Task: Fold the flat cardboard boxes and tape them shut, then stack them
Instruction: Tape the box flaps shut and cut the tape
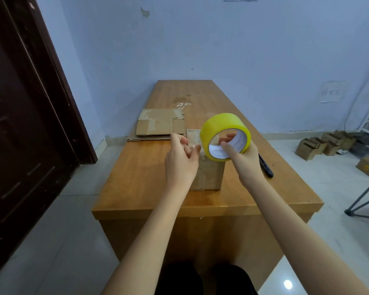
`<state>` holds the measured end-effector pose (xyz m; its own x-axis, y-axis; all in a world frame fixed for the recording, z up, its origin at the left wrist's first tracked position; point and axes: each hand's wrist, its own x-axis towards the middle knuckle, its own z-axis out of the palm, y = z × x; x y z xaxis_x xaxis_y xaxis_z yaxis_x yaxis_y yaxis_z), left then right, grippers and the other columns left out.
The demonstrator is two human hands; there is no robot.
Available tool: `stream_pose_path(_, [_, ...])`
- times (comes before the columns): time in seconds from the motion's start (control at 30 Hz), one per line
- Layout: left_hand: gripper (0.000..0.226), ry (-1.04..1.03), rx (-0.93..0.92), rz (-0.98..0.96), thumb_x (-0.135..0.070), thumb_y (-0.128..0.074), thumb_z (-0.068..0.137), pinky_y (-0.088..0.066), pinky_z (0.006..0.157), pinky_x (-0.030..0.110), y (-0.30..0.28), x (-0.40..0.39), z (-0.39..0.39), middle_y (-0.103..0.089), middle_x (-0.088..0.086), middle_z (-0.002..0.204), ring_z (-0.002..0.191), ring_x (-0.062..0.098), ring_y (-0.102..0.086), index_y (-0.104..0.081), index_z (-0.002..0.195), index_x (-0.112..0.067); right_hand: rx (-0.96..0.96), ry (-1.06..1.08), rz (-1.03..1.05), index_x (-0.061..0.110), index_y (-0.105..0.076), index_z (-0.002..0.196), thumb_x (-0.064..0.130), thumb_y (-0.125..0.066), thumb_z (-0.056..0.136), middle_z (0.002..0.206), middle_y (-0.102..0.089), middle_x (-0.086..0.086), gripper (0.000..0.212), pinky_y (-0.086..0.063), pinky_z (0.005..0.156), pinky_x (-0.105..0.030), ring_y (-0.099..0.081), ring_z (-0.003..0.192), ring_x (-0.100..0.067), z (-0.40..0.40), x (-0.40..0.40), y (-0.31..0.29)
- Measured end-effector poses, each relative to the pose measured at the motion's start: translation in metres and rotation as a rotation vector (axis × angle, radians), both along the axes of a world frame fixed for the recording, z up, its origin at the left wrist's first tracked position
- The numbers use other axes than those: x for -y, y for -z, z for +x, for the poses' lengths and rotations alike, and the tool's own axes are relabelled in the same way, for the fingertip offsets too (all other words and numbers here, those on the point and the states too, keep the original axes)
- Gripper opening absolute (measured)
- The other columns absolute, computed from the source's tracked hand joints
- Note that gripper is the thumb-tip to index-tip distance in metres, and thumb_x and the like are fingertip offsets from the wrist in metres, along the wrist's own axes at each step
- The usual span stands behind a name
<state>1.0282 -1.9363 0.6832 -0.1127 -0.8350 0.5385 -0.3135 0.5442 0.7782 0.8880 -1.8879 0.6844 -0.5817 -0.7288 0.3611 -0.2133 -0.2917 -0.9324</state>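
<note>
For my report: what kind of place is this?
Probably a small back room used for packing. A plain wooden table holds flat cardboard boxes, folded boxes sit on the tiled floor, and a paper sign hangs on the wall.

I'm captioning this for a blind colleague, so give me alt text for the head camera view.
Over a folded cardboard box on a wooden desk, the right hand holds a yellow tape roll while the left hand pinches its clear loose end. Flat cardboard lies farther back on the desk, and a dark cutter lies right of the box.
</note>
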Motion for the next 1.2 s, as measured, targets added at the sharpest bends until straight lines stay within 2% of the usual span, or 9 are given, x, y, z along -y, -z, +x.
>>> stream_pose_path(0.1, [0.027, -0.002, -0.001, -0.078, -0.017, -0.064, 0.089, -0.035, 0.052, 0.017, 0.0, 0.003, 0.004, -0.041, -0.01, 0.058, 0.051, 0.003, -0.044, -0.037, 0.091, -0.014, -0.027, -0.034, 0.008, 0.011, -0.058, 0.105, 0.01, -0.059, 0.093, 0.093, -0.063, 0.008, 0.012, -0.049, 0.069, -0.009, -0.061, 0.078, 0.012, 0.001, 0.002, -0.003])
stream_pose_path(0.17, [0.029, 0.022, 0.035, -0.128, -0.015, -0.063, 0.09, -0.037, 0.051, 0.022, -0.001, 0.002, 0.007, -0.038, -0.01, 0.057, 0.049, 0.005, -0.043, -0.034, 0.089, -0.013, 0.012, -0.021, -0.008, 0.008, -0.058, 0.113, 0.013, -0.058, 0.094, 0.101, -0.064, 0.006, 0.02, -0.05, 0.074, -0.011, -0.061, 0.086, 0.009, 0.001, 0.005, -0.001])
stream_pose_path(0.3, [0.032, 0.033, 0.066, -0.124, -0.012, -0.062, 0.09, -0.037, 0.05, 0.013, -0.004, 0.007, 0.009, -0.037, -0.006, 0.06, 0.049, 0.005, -0.045, -0.031, 0.083, -0.015, 0.26, 0.057, -0.107, 0.029, -0.053, 0.097, 0.01, -0.058, 0.094, 0.093, -0.059, 0.017, 0.02, -0.048, 0.069, -0.011, -0.06, 0.08, 0.008, 0.011, 0.006, 0.002])
stream_pose_path(0.47, [0.036, 0.069, -0.061, 0.02, -0.006, -0.052, 0.094, -0.053, 0.053, 0.02, -0.013, 0.011, 0.022, -0.045, -0.001, 0.071, 0.074, 0.012, -0.068, -0.029, 0.071, -0.02, 0.484, 0.162, -0.186, 0.018, -0.056, 0.087, 0.011, -0.054, 0.094, 0.082, -0.056, 0.002, 0.01, -0.046, 0.077, -0.03, -0.056, 0.08, -0.013, 0.01, 0.016, -0.004])
stream_pose_path(0.6, [0.032, 0.044, 0.057, -0.036, -0.019, -0.052, 0.096, -0.038, 0.038, 0.013, -0.023, 0.002, 0.024, -0.047, -0.003, 0.066, 0.05, 0.004, -0.061, -0.031, 0.072, -0.021, 0.552, 0.185, -0.167, 0.031, -0.057, 0.092, 0.018, -0.056, 0.094, 0.093, -0.063, 0.009, 0.013, -0.049, 0.082, -0.028, -0.061, 0.091, -0.01, 0.027, 0.021, 0.004])
stream_pose_path(0.7, [0.025, -0.004, 0.037, -0.066, -0.023, -0.055, 0.094, -0.043, 0.046, 0.025, -0.009, 0.001, 0.027, -0.046, -0.005, 0.066, 0.05, 0.007, -0.055, -0.037, 0.078, -0.019, 0.489, 0.216, -0.212, 0.035, -0.052, 0.087, 0.017, -0.052, 0.097, 0.085, -0.058, 0.019, 0.021, -0.045, 0.079, -0.02, -0.058, 0.08, 0.005, 0.039, 0.02, 0.002])
stream_pose_path(0.83, [0.03, -0.061, -0.038, 0.034, -0.024, -0.058, 0.092, -0.052, 0.058, 0.044, -0.009, 0.013, 0.03, -0.046, -0.007, 0.065, 0.063, 0.02, -0.056, -0.036, 0.073, -0.027, 0.41, 0.287, -0.24, 0.023, -0.043, 0.084, 0.013, -0.045, 0.099, 0.075, -0.05, 0.009, 0.018, -0.04, 0.07, -0.015, -0.052, 0.066, 0.005, 0.05, 0.01, 0.0])
stream_pose_path(1.0, [0.033, 0.01, 0.046, 0.045, -0.021, -0.058, 0.092, -0.035, 0.056, 0.029, -0.031, 0.027, 0.022, -0.044, -0.004, 0.062, 0.061, 0.018, -0.05, -0.034, 0.069, -0.024, 0.412, 0.336, -0.266, 0.021, -0.037, 0.088, 0.013, -0.044, 0.099, 0.091, -0.06, -0.013, 0.015, -0.042, 0.065, -0.005, -0.061, 0.075, -0.001, 0.059, -0.002, 0.003])
stream_pose_path(1.2, [0.027, 0.139, -0.093, 0.237, -0.02, -0.058, 0.091, -0.05, 0.076, 0.052, -0.029, 0.032, 0.031, -0.06, 0.02, 0.075, 0.089, 0.037, -0.065, -0.039, 0.073, -0.023, 0.391, 0.278, -0.24, 0.018, -0.04, 0.09, 0.015, -0.043, 0.1, 0.082, -0.065, -0.005, 0.011, -0.044, 0.07, -0.016, -0.066, 0.081, -0.014, 0.048, -0.004, 0.0])
